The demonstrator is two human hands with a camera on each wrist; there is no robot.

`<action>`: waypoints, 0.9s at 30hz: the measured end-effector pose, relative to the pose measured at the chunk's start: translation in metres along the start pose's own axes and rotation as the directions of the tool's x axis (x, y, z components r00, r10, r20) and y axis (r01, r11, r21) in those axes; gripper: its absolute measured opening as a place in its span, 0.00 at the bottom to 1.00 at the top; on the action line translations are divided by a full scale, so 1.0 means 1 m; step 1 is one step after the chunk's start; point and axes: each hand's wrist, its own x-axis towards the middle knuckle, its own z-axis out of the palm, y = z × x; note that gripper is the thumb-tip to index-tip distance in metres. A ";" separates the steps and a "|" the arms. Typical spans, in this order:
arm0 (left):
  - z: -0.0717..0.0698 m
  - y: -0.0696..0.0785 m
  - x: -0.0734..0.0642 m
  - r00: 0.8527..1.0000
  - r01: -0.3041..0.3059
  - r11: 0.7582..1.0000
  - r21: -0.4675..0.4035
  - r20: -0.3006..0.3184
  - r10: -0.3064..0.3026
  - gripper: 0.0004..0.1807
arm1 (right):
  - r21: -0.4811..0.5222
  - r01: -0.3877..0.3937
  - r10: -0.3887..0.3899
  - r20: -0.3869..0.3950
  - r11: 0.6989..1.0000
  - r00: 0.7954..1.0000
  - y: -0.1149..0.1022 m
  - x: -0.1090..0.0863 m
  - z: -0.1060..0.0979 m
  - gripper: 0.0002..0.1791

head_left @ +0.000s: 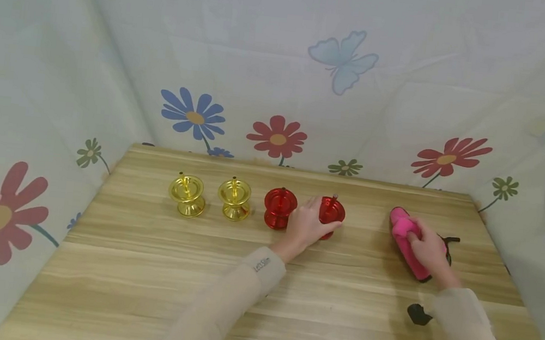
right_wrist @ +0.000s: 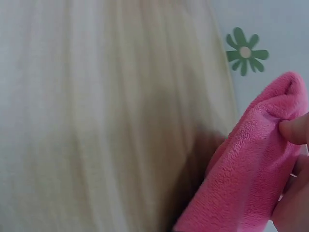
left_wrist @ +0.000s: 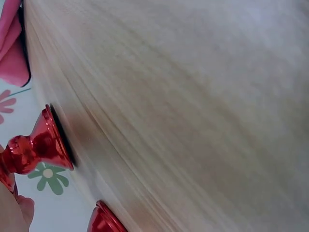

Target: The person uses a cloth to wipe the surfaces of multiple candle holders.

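Note:
My left hand [head_left: 306, 222] grips the rightmost red candle holder [head_left: 332, 211], a shiny metal cup on a flared foot with a small spike. In the left wrist view, the red foot [left_wrist: 50, 140] shows close to the wooden surface; whether it touches is unclear. Another red candle holder [head_left: 280, 203] stands just left of that hand. At the right, my right hand [head_left: 428, 250] pinches a folded pink cloth [head_left: 412, 254]. The right wrist view shows the thumb pressed into the plush cloth [right_wrist: 246, 169], its top bunched up.
Two gold candle holders [head_left: 188, 197] stand upright in line at the left. A small black object [head_left: 418, 314] lies near my right sleeve, and a dark cord [head_left: 450, 247] shows beside the right hand. A floral curtain [head_left: 243, 68] hangs behind the wooden table [head_left: 145, 267].

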 end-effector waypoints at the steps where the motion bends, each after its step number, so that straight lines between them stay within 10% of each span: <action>1: 0.000 0.000 0.000 1.000 -0.001 1.000 -0.002 -0.003 0.001 0.37 | -0.016 0.004 -0.004 0.009 1.000 1.000 0.000 0.000 0.003 0.21; 16: -0.008 0.001 -0.004 0.990 0.048 0.998 0.033 0.132 -0.052 0.48 | -0.297 0.228 -0.164 0.224 0.927 0.961 0.009 -0.003 0.034 0.25; 27: -0.036 0.008 -0.020 0.974 -0.056 0.998 0.035 0.221 0.047 0.48 | -0.350 0.255 -0.162 0.274 0.901 0.948 0.009 -0.011 0.025 0.29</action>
